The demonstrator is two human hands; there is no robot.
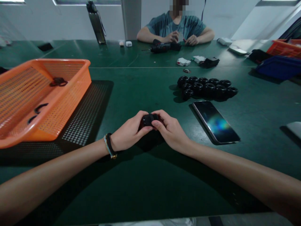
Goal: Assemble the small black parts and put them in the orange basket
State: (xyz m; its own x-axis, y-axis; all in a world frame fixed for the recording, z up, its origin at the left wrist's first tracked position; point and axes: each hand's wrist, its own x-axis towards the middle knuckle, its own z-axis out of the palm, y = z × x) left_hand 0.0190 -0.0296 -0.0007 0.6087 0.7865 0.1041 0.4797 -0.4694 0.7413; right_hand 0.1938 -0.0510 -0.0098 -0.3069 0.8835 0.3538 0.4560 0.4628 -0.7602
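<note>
Both my hands meet over the green table (131,175), closed around a small black cylindrical part (148,119). My left hand (129,131) grips its left end with thumb and fingers. At the other end, my right hand (170,130) pinches it, and its fingertips partly cover that end. Whether the part is one piece or two fitted together, I cannot tell. Several black ring-topped parts (208,88) stand in close rows beyond my right hand. A phone (215,121) with a dark, reflective screen lies to the right of my hands.
An orange perforated basket (74,108) holding a few black rings stands at left. Across the table sits a person (176,28), hands near a black power drill (162,47). A bottle (97,25) stands at the back. A blue bin (279,67) is at far right.
</note>
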